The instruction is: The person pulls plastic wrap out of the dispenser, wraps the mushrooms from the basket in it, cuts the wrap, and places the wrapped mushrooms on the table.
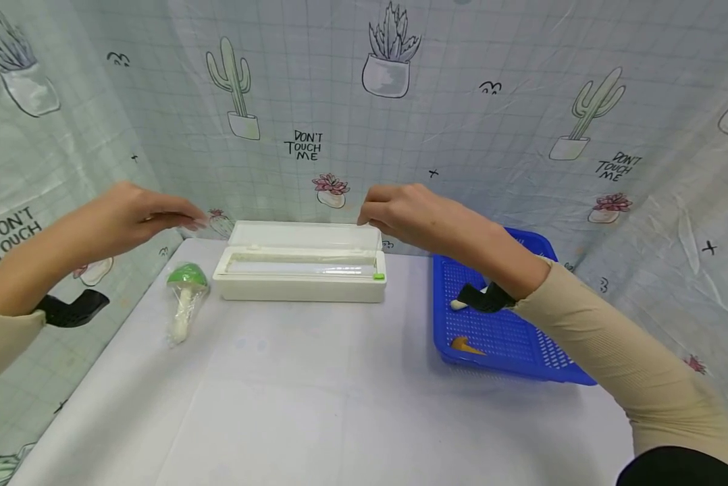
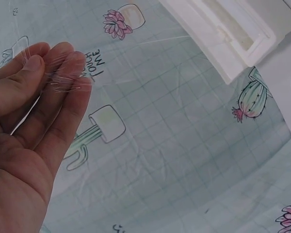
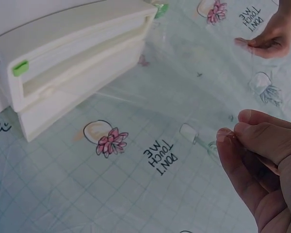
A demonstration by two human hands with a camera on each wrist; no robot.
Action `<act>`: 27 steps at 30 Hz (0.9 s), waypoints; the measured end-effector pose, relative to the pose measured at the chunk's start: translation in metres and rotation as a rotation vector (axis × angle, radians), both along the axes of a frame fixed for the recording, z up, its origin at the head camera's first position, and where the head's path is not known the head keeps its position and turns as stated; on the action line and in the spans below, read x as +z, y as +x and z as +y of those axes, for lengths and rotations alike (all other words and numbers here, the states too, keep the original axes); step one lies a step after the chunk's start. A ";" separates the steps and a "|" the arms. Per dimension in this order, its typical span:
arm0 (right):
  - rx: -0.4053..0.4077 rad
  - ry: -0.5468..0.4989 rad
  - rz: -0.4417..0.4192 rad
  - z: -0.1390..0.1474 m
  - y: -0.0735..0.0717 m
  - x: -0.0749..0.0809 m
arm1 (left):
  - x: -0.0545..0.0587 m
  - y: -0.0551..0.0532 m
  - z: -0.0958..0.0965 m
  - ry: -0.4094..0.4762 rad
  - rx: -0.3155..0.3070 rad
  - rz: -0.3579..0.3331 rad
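My left hand (image 1: 136, 216) pinches a bunched edge of clear cling film (image 2: 70, 80) between thumb and fingers, raised above the left end of a white cling film dispenser (image 1: 303, 290). At the other end, my right hand (image 1: 415, 212) pinches the film too, thumb against fingertips. The see-through sheet spans between both hands and runs down to the dispenser, whose lid (image 1: 306, 234) stands raised at the back. A green slider (image 3: 20, 68) sits at one end of its slot. Left of the dispenser lies a toy mushroom (image 1: 184, 304) with a green cap and white stem, wrapped in clear film.
A blue plastic basket (image 1: 439, 324) stands on the right of the white table (image 1: 315, 405), partly under my right forearm. In it lie a brownish-yellow piece (image 1: 466, 345) and a whitish piece (image 1: 458, 305), partly hidden. A printed cloth (image 1: 461, 135) hangs behind the table.
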State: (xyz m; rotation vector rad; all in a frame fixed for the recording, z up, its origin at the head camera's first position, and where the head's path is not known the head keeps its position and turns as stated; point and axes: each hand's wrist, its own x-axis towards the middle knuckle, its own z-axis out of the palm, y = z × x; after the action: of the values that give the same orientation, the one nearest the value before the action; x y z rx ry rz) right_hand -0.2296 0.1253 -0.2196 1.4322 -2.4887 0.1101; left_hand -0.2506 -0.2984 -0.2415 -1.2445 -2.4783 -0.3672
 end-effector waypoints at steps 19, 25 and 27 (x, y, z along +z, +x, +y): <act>0.135 -0.068 0.001 0.004 0.025 0.000 | -0.002 0.029 -0.007 -0.012 -0.102 0.090; 0.259 -0.059 -0.190 0.006 0.050 -0.039 | -0.040 0.059 -0.009 -0.016 -0.147 -0.020; 0.285 -0.036 -0.253 0.007 0.061 -0.059 | -0.059 0.069 -0.009 -0.013 -0.195 -0.117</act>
State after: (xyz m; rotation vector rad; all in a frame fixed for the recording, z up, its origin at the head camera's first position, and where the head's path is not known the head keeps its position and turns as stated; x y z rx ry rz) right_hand -0.1689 0.1320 -0.2786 1.8515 -2.4374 0.4128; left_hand -0.1818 -0.3076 -0.3000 -1.5162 -2.4633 -0.4873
